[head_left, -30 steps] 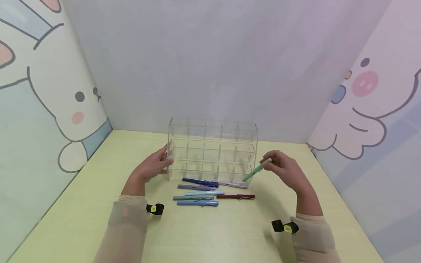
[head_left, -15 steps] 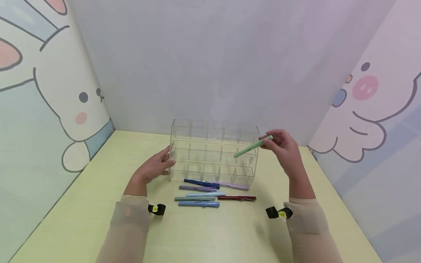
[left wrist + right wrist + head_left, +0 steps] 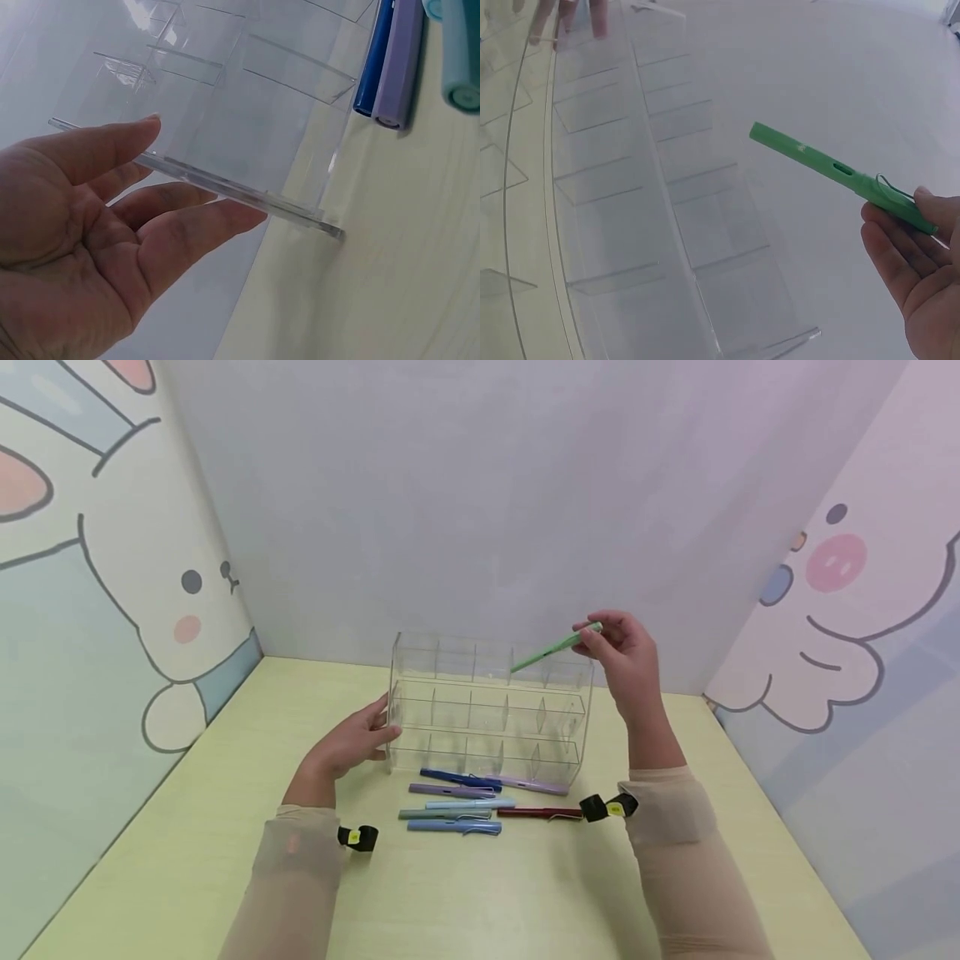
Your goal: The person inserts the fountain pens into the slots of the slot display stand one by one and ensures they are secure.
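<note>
A clear acrylic pen rack (image 3: 487, 714) stands on the table, with three tiers of divided compartments. My left hand (image 3: 351, 743) holds its left side panel; in the left wrist view the thumb (image 3: 112, 146) lies on one side of the panel edge and the fingers (image 3: 187, 225) on the other. With my right hand (image 3: 624, 652) I pinch a green pen (image 3: 553, 649) by its clip end. The pen slants down to the left, overlapping the top tier in the head view. In the right wrist view, the green pen (image 3: 810, 157) shows its clip beside my thumb.
In front of the rack lie several pens: dark blue (image 3: 459, 777), lilac (image 3: 528, 784), purple (image 3: 453, 791), pale blue (image 3: 468, 803), grey-green (image 3: 444, 814), blue (image 3: 453, 827) and dark red (image 3: 536, 812). A grey wall (image 3: 480, 510) rises behind the rack.
My right hand has risen and moved left with the green pen, from beside the bottom tier up to the top tier. The left hand stays at the rack's side.
</note>
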{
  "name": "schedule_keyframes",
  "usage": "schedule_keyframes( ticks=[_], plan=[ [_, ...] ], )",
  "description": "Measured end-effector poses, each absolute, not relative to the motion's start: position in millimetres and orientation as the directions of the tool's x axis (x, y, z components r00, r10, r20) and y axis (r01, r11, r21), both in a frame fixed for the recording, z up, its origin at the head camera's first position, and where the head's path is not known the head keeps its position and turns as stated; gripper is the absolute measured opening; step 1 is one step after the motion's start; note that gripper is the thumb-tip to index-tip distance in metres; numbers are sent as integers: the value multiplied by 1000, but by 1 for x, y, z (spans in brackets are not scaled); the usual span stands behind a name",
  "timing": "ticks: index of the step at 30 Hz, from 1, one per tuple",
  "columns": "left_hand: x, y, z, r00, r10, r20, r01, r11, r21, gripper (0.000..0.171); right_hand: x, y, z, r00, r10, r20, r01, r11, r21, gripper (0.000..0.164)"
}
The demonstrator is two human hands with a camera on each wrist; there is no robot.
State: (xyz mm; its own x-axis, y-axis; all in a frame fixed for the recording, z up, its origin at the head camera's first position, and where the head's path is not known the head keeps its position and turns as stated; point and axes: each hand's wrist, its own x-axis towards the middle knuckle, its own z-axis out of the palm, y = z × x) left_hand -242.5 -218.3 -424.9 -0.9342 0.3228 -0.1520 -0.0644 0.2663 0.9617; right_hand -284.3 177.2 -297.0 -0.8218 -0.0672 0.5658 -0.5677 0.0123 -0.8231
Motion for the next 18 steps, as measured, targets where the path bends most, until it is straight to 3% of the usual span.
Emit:
schedule_keyframes(
  ticks=[9, 18],
  plan=[
    [-241, -220, -428, -935, 316, -161, -75, 268, 961, 76, -306, 140, -295, -820, -4, 572, -572, 4, -820, 22],
    [-241, -217, -429, -940, 306, -154, -68, 274, 959, 76, -309, 115, -300, -855, -47, 516, -518, 85, -851, 24]
  ],
)
